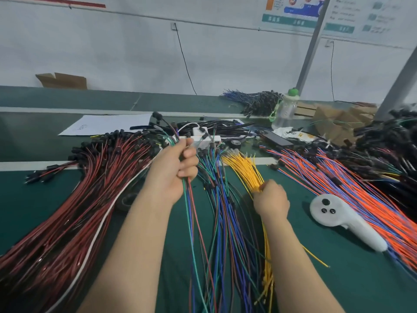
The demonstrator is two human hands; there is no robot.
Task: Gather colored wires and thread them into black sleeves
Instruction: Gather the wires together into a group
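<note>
Two hands: both are on wire at the centre of the frame, above the green bench [327, 281].
Left hand: your left hand [173, 170] is closed in a fist round a gathered bunch of green, blue and red wires [189, 206]. It is held up at centre, with the tails trailing toward the bottom edge.
Right hand: your right hand [270, 199], lower and right of centre, has its fingers curled into the fan of yellow wires [243, 170]. The fingertips are hidden, so you cannot tell how many strands they pinch.
Stock on the bench: red-and-black wires [94, 184] fill the left of the frame. A loose blue-and-green heap [222, 199] lies between your arms, and orange-and-blue wires [361, 199] fan across the right.
Black sleeves: dark sleeved ends show at the tops of the red-and-black wires, upper left of centre. Loose sleeves cannot be picked out.
Also in shot: a white handheld controller [334, 213] lies right of your right hand. A clear bottle [285, 107] stands upper right.
Handling: these wires look light, thin and limp, with smooth insulation that is likely to slip and snag among neighbouring strands.
Where to hold: pinch near the tips, so the short free ends stay stiff and even enough to feed into a sleeve.
</note>
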